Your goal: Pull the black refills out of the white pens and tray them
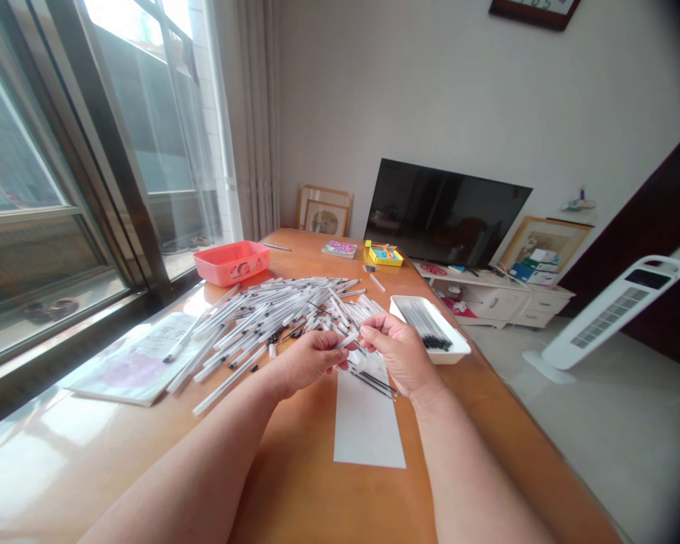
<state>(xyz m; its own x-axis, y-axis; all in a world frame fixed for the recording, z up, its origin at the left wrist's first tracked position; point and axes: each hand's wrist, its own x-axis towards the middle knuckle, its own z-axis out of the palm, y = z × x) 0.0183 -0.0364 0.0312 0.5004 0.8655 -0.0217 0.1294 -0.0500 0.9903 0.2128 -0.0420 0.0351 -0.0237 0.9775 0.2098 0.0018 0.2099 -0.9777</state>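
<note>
My left hand (316, 358) is closed with its fingertips around a short whitish, see-through pen barrel (347, 341). Close beside it, my right hand (400, 349) pinches at the barrel's other end; its fingers partly hide what they hold. Both hands are above a white sheet of paper (368, 431), on which several thin dark pen refills (374, 384) lie. Behind the hands spreads a loose heap of clear pen barrels (272, 310), some with black ends. At the right, a white tray (461, 350) holds a row of refills with black tips.
A red plastic basket (227, 264) stands at the table's far left, and a booklet (141, 359) lies below it. Towards the back are a small yellow box (386, 257) and a colourful book (340, 249). The table's right edge drops to the floor, where a white tower fan (606, 317) stands.
</note>
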